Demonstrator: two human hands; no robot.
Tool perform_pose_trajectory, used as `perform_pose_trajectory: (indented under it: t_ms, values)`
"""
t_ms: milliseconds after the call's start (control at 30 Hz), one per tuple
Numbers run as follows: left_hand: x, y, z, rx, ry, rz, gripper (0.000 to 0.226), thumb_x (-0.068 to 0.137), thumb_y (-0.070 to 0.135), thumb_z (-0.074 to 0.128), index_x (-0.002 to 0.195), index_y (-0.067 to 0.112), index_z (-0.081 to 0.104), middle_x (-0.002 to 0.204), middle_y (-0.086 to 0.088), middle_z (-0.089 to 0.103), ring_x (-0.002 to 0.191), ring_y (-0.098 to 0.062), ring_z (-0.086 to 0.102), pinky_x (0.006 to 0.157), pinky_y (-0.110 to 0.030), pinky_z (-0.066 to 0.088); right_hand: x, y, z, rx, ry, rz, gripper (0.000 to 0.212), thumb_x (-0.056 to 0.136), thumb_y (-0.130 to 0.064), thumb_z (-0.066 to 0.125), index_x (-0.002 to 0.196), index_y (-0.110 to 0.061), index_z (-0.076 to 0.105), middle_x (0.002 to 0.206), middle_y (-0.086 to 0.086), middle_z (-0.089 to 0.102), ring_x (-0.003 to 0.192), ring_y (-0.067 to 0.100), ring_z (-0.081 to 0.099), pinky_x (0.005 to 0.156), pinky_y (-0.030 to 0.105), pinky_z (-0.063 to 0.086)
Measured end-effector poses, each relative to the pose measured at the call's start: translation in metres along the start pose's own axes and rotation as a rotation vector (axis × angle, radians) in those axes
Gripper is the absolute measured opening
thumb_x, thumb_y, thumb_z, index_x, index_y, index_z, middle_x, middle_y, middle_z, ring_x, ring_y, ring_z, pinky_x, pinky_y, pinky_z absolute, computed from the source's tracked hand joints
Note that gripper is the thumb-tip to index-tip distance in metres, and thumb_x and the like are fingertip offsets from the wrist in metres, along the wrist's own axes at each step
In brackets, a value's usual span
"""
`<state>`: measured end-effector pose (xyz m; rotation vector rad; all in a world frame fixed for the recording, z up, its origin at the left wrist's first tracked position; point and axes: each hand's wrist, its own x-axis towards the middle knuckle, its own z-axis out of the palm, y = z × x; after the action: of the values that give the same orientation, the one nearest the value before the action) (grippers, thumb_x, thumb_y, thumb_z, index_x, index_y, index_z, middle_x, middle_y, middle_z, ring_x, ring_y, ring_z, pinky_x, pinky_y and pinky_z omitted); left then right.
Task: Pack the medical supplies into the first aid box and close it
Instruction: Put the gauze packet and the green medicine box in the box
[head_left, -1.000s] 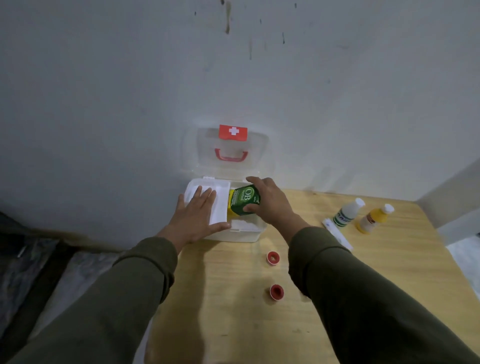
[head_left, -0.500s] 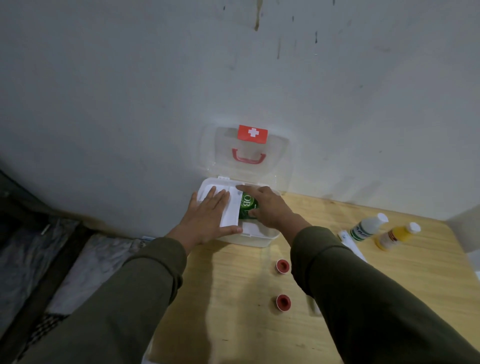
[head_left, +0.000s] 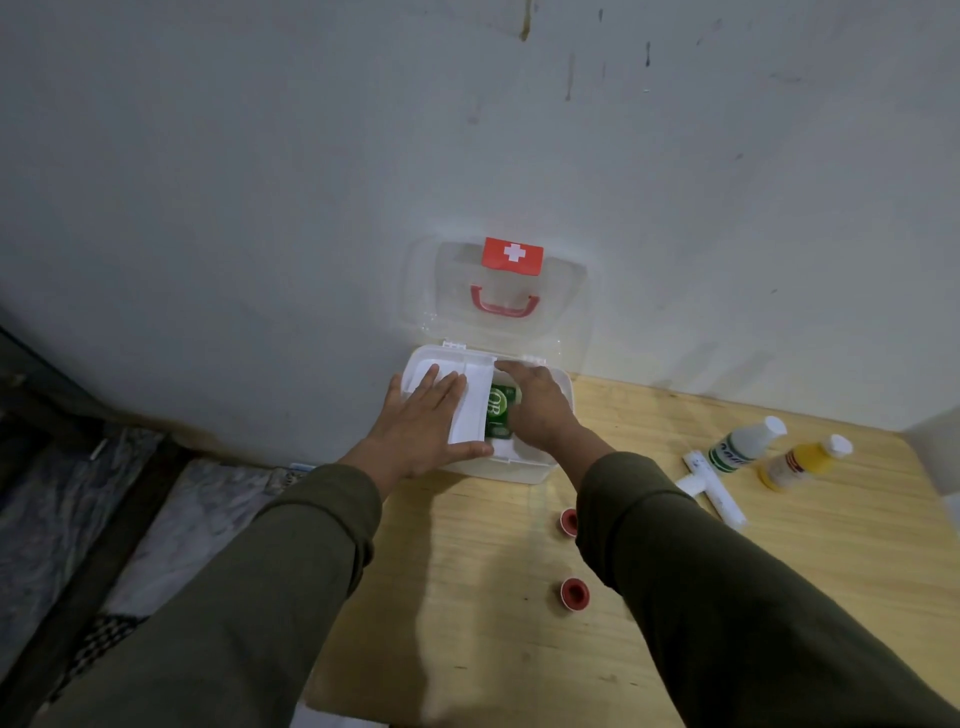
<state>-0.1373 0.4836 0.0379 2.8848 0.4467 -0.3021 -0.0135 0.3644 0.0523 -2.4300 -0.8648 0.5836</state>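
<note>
1. box (head_left: 524, 470) sits at the far edge of the table (head_left: 519, 649), against the wall (head_left: 260, 182). clear lid (head_left: 566, 312) stands up, so closing isn't due yet.
2. l hand (head_left: 421, 431) lies flat, fingers straight and spread, pressing on the white tray (head_left: 470, 410) that covers the box's left half. it grips nothing.
3. r hand (head_left: 540, 402) is down in the open right half, on the green pack (head_left: 500, 411). fingers bend over the pack's far side; can't tell if they pinch it or just push.
4. the pack looks most of the way in, wedged between the tray edge and the r hand, label up.
5. step now, i'd say: seat the pack flat on the floor of the box. keep the l palm firm so the tray doesn't slide or tip while the r hand pushes.
6. press down evenly, not at one corner, or the pack may ride up on the tray edge and block the lid later.
7. let go only when the pack sits below the rim.
8. left to pack, all on the table: white bottle (head_left: 748, 444), yellow bottle (head_left: 805, 462), white tube (head_left: 714, 491) to the right; 2 red rolls (head_left: 570, 521) near the r sleeve.
9. leave room beside the pack; bottles prob need laying on their sides.
</note>
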Motion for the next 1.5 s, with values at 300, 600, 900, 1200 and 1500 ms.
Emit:
perform_pose_trajectory:
  t_ms: [300,600,900,1200,1500]
  values:
    - [0.000,0.001,0.000,0.007,0.001,0.000,0.095,0.079,0.076,0.029,0.148,0.018,0.000,0.160,-0.002,0.003,0.147,-0.023,-0.003,0.114,-0.056,-0.004,-0.002,-0.004,0.011,0.390,0.064,0.125,0.058,0.090,-0.056,0.040,0.141,-0.029,0.028,0.146,0.021,0.036,0.130,0.039,0.040,0.096,0.059,0.046]
    - [0.000,0.000,0.000,0.004,0.011,0.004,0.096,0.078,0.076,0.030,0.148,0.017,0.002,0.160,-0.003,0.004,0.147,-0.024,-0.001,0.114,-0.056,-0.002,-0.005,0.000,0.016,0.337,0.196,0.129,0.051,0.097,-0.048,0.032,0.141,-0.022,0.032,0.144,0.020,0.039,0.128,0.035,0.044,0.105,0.042,0.039]
    - [0.003,-0.002,0.006,0.009,0.031,0.005,0.096,0.077,0.078,0.027,0.148,0.019,0.002,0.160,-0.001,0.005,0.147,-0.024,-0.001,0.114,-0.058,-0.002,-0.010,-0.009,0.031,0.453,0.113,0.006,0.048,0.099,-0.045,0.026,0.145,-0.035,0.017,0.152,0.010,0.032,0.134,0.031,0.038,0.110,0.047,0.035]
    - [0.004,-0.003,0.008,-0.002,0.067,0.017,0.096,0.075,0.078,0.027,0.148,0.019,0.007,0.159,-0.001,0.009,0.147,-0.024,0.002,0.114,-0.057,0.000,-0.003,-0.014,0.036,0.567,0.072,0.060,0.053,0.097,-0.051,0.027,0.145,-0.041,0.006,0.155,0.010,0.025,0.136,0.034,0.036,0.107,0.056,0.038]
    - [-0.008,0.004,0.006,-0.022,0.179,0.038,0.088,0.081,0.072,0.021,0.149,0.018,0.007,0.160,0.000,0.006,0.147,-0.019,-0.008,0.111,-0.062,-0.004,-0.034,0.003,-0.017,0.362,0.379,-0.057,0.049,0.090,-0.036,0.051,0.136,-0.030,0.036,0.129,0.011,0.048,0.111,0.027,0.056,0.090,0.050,0.053]
